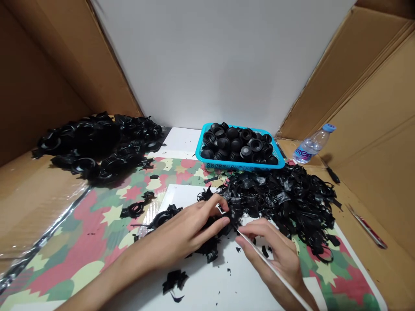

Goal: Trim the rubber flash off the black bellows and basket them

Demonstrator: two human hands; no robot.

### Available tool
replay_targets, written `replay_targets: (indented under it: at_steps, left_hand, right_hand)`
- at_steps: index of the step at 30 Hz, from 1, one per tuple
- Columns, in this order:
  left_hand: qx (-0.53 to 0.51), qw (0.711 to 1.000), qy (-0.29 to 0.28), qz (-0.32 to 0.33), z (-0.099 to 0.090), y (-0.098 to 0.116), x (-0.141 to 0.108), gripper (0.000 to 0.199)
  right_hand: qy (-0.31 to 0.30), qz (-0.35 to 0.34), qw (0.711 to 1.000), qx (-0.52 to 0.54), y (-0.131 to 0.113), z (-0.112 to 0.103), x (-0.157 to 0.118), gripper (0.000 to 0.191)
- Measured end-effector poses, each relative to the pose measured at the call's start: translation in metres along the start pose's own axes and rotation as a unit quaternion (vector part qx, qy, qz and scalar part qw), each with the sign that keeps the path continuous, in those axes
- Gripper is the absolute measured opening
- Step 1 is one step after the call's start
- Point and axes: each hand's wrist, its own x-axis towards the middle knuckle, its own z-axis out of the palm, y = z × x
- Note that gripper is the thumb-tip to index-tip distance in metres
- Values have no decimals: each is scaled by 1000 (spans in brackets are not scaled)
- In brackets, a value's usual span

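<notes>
My left hand (197, 224) reaches over the white board (207, 289), thumb and forefinger closed around a black rubber piece (231, 216) that merges with the dark scraps behind it. My right hand (279, 255) grips a slender white stick-like tool (270, 263). The tool slants up to the left, its front end close to the piece in my left fingers. Its tip is hard to make out against the black. Torn black scraps (207, 250) lie under my left hand, and a small clump (175, 280) sits nearer to me.
A blue basket (240, 166) of black ribbed rubber parts stands at the back. Right of centre spreads a heap of black trimmings (292, 198). Untrimmed-looking black parts (100, 147) pile up at left. On the right are a water bottle (313, 144), a dark-handled tool (332, 175) and a red cutter (368, 229).
</notes>
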Motion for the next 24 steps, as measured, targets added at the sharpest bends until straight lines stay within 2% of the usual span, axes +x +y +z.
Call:
replay_targets:
  at_steps: [5,9,11,14,18,20,24]
  left_hand:
    - [0,1000,1,8,-2,-2,-1,28]
    - [-3,1000,9,0,-2,-9,0,29]
    - [1,1000,15,-14,-1,-10,-1,25]
    - [16,999,26,-28,3,-7,-1,28]
    - [26,999,48,2,5,-4,2,28]
    - [21,999,48,11,3,-4,3,29]
    - [-15,999,33,4,-1,-6,3,32]
  right_hand:
    - [47,38,998,-35,-4,2,0,11]
    - [88,62,991,-77,2,3,0,12]
    - [89,66,991,-77,6,3,-3,10]
    - [76,62,994,-46,10,5,-7,10]
    - [113,52,990,64,10,10,-8,10]
    - [102,47,988,106,8,12,-7,8]
    - [40,58,991,113,4,16,-7,8]
